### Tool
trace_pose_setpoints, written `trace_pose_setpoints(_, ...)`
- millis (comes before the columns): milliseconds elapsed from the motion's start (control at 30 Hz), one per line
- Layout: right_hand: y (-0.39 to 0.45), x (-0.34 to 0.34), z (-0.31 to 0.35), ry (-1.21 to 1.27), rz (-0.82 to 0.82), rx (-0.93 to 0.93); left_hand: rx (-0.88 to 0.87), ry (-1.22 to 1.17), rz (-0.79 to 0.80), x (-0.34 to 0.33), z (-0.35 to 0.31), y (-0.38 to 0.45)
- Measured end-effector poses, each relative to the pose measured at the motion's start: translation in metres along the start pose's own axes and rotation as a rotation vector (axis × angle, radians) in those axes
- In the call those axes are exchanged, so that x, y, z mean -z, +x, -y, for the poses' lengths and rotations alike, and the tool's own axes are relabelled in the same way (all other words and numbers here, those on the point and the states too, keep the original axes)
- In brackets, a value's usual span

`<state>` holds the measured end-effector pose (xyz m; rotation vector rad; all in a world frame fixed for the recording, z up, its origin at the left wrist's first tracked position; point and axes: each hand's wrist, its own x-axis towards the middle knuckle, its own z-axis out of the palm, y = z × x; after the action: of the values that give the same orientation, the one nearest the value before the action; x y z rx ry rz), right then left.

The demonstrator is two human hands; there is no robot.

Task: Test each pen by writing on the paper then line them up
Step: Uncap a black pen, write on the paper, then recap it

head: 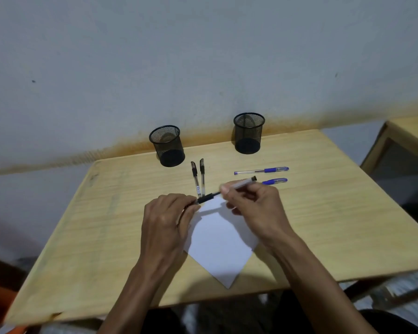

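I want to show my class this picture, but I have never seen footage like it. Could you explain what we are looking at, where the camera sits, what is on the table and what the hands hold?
There is no machine here. The single picture comes from a camera worn on a person's head, looking forward and down, so the two bare arms enter from the bottom edge.

On the wooden table lies a white sheet of paper, turned like a diamond. Behind it lie two black pens close together, pointing away, and to the right two blue pens lying crosswise. At the back stand two black mesh pen cups, and no pens show in either.

Both hands hold one black-capped pen above the paper's far corner: the left hand grips its capped end and the right hand its clear barrel.
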<state>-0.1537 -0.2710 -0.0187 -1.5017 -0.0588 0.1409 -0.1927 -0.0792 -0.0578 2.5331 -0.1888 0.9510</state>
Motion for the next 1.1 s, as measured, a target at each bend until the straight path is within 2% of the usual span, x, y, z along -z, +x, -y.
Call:
trace_pose_setpoints(267,0.002,-0.017,0.0,-0.096,0.111,0.153,-0.046,-0.064,0.01,0.009,-0.003,0.004)
trace_pose_setpoints(367,0.017,0.005,0.016,0.065,-0.035,0.174,0.199,-0.14,-0.044,0.028,0.013,0.0)
trace_pose_setpoints(433,0.027,0.025,0.027,0.129,-0.095,0.186,0.368,-0.145,-0.02,0.044,0.031,-0.002)
trace_pose_setpoints(600,0.022,0.005,0.01,-0.013,0.035,0.105,0.522,-0.087,0.073,0.045,0.052,-0.001)
trace_pose_setpoints(867,0.006,-0.017,-0.024,-0.068,0.084,-0.024,0.441,0.161,0.2,0.025,0.088,-0.005)
trace_pose_setpoints(1100,0.007,-0.017,-0.024,-0.088,0.07,-0.025,0.445,0.182,0.266,0.016,0.105,-0.001)
